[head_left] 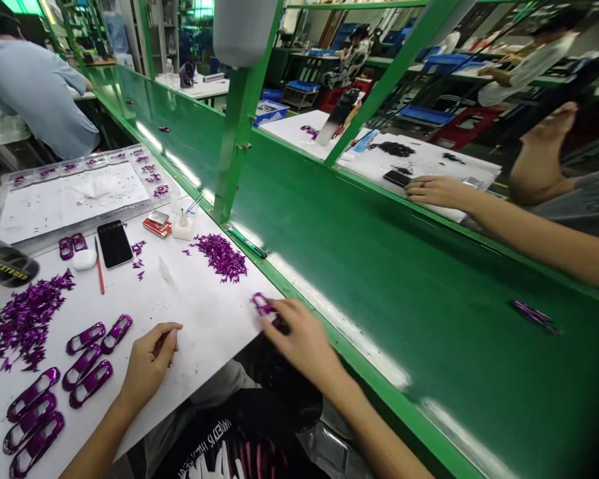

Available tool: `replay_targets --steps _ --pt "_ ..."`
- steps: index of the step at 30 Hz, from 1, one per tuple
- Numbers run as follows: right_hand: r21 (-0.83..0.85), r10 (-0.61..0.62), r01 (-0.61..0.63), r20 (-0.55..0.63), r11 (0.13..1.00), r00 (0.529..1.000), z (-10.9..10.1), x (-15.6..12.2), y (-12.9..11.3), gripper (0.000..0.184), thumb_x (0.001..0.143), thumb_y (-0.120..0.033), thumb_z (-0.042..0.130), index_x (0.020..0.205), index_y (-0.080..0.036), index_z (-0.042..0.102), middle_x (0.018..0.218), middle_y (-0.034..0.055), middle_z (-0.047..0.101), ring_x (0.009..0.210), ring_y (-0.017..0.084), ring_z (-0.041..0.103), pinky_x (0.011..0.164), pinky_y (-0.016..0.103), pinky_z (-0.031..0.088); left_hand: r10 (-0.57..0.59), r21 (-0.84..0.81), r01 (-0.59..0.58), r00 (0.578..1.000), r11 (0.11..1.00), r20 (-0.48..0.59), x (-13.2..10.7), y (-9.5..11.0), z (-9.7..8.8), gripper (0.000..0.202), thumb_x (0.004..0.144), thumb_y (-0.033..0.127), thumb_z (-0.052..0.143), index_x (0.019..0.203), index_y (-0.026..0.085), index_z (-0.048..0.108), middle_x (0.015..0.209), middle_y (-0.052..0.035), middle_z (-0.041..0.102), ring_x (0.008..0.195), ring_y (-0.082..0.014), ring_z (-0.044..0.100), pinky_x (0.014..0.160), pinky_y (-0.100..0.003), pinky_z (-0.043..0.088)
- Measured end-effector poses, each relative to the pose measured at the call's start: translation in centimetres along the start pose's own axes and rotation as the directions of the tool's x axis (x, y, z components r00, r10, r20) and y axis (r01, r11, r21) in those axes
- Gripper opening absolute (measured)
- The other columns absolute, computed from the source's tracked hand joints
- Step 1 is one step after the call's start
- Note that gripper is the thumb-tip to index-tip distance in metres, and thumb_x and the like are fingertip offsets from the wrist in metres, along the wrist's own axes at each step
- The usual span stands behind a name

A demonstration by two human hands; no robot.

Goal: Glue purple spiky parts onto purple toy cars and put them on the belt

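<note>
The right hand [304,344] pinches a small, glossy purple open-frame part [264,306] at the right edge of the white work sheet [199,313], just beside the green conveyor belt [379,286]. The fingertips hide part of it. The part looks light and stiff, though its shiny finish may prove slippery and its slender bars may be delicate, so the solid outer rim seems the safest place to grip. The left hand [150,362] is well apart from the right, empty and loosely curled above the sheet near its front edge.

Seven matching purple frame parts [90,384] lie in loose rows toward the near-left corner, just left of the left hand. A large heap of thin purple slivers [27,319] sits along the left edge, and a smaller heap of purple slivers [219,257] lies near the right edge, behind the pinched part. Toward the far edge are a black smartphone [114,243], a white earbud case [84,259] and a slim red-handled tool [100,269]. Across the belt, a co-worker's hand [436,191] rests on another white sheet, while a loose purple part [535,317] lies on the belt.
</note>
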State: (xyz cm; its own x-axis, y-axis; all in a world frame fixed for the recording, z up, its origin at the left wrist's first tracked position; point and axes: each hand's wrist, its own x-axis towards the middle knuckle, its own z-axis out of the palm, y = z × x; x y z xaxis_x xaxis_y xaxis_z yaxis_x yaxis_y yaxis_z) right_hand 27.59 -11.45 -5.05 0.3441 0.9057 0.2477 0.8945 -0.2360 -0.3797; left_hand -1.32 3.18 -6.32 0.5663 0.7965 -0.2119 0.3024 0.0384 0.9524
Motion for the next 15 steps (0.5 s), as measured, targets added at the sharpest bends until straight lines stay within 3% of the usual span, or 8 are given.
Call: replay_targets --steps 3,6,9,11,13,15 --pt "0.016 -0.137 0.136 0.022 0.991 0.990 5.2 3.7 -5.1 0.032 0.097 -0.038 0.064 0.118 -0.016 0.072 0.105 0.0132 0.073 0.095 0.026 0.072 0.083 0.038 0.062 0.012 -0.022 -0.014 0.996 1.000 -0.089 -0.1 0.2 0.1 0.045 0.101 0.056 0.056 0.111 0.014 0.070 0.074 -0.0020 0.057 0.060 -0.0138 0.054 0.061 -0.026 0.047" --pt "-0.028 -0.151 0.152 0.020 0.988 0.988 6.6 6.3 -6.0 0.036 0.095 -0.043 0.070 0.115 -0.014 0.073 0.102 0.0143 0.072 0.095 0.028 0.070 0.081 0.039 0.059 -0.018 -0.073 0.008 0.990 0.997 -0.140 -0.1 0.5 0.5 0.044 0.101 0.056 0.056 0.110 0.015 0.069 0.073 -0.0011 0.056 0.060 -0.0132 0.053 0.061 -0.025 0.046" --pt "-0.093 -0.075 0.074 -0.012 0.993 0.997 4.8 11.0 -3.0 0.040 0.103 -0.051 0.055 0.097 -0.017 0.075 0.094 0.0125 0.070 0.086 0.024 0.068 0.071 0.033 0.053 -0.070 -0.131 0.051 0.987 0.990 -0.145 0.2 0.7 1.0 0.048 0.100 0.061 0.057 0.110 0.015 0.069 0.072 -0.0009 0.055 0.058 -0.0132 0.050 0.057 -0.025 0.042" --pt "-0.139 0.017 -0.024 -0.056 0.990 0.998 3.2 16.5 0.0 0.053 0.108 -0.049 0.044 0.074 -0.016 0.068 0.079 0.0103 0.064 0.069 0.019 0.061 0.062 0.030 0.046 -0.107 -0.147 0.083 0.981 0.986 -0.163 0.5 0.7 1.4 0.052 0.099 0.065 0.057 0.110 0.015 0.068 0.072 -0.0012 0.055 0.058 -0.0136 0.050 0.056 -0.025 0.039" --pt "-0.155 0.082 -0.098 -0.107 0.983 0.991 2.4 23.0 2.8 0.046 0.108 -0.042 0.047 0.075 -0.014 0.064 0.079 0.0079 0.062 0.067 0.015 0.058 0.065 0.029 0.046 -0.124 -0.130 0.099 0.973 0.987 -0.194 0.8 0.5 1.6 0.055 0.098 0.068 0.056 0.109 0.016 0.068 0.071 -0.0018 0.055 0.059 -0.0141 0.049 0.056 -0.025 0.038" --pt "-0.120 0.081 -0.099 -0.147 0.988 0.986 2.5 29.0 4.9 0.032 0.104 -0.040 0.058 0.089 -0.012 0.065 0.084 0.0036 0.063 0.071 0.012 0.058 0.070 0.028 0.051 -0.109 -0.087 0.093 0.970 0.992 -0.217 1.1 0.1 1.8 0.057 0.098 0.071 0.054 0.108 0.017 0.069 0.070 -0.0027 0.056 0.059 -0.0147 0.048 0.057 -0.026 0.037"
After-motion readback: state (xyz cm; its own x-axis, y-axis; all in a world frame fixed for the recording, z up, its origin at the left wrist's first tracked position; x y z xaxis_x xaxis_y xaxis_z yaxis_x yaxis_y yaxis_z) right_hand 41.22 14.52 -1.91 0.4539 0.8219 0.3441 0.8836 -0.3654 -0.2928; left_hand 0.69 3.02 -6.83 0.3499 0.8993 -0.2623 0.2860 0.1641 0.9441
